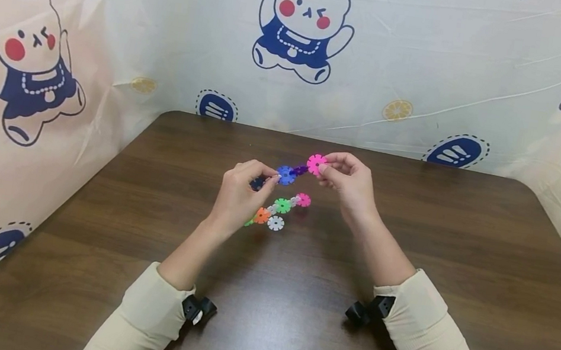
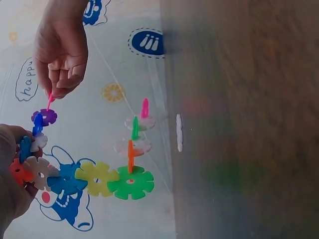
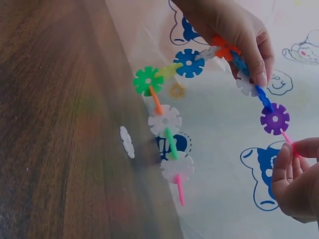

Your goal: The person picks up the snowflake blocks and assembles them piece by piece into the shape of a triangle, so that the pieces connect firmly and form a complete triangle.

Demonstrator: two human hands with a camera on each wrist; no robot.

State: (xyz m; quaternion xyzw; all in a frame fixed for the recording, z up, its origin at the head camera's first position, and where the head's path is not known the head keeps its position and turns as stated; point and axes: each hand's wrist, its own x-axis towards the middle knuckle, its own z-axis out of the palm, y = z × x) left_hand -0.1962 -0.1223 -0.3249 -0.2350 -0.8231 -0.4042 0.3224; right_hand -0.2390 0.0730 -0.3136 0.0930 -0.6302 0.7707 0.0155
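Note:
A chain of notched, flower-shaped plastic discs hangs between the two hands. My left hand (image 1: 241,196) grips it near an orange disc (image 3: 227,47) and a blue one, partly hidden by the fingers. Between thumb and fingers, my right hand (image 1: 352,190) pinches the pink disc (image 1: 316,164) at one end. A purple disc (image 3: 275,119) and a dark blue disc (image 1: 286,175) link the span between the hands. Beyond the left hand, the chain droops through a yellow disc (image 2: 97,178) and a green disc (image 2: 131,182) to another pink disc (image 1: 303,200).
A loose white disc (image 1: 276,223) lies flat on the brown wooden table (image 1: 463,254), below the hanging chain. Behind the table hangs a pale curtain (image 1: 199,26) printed with cartoon bears. Each sleeve cuff carries a small black camera.

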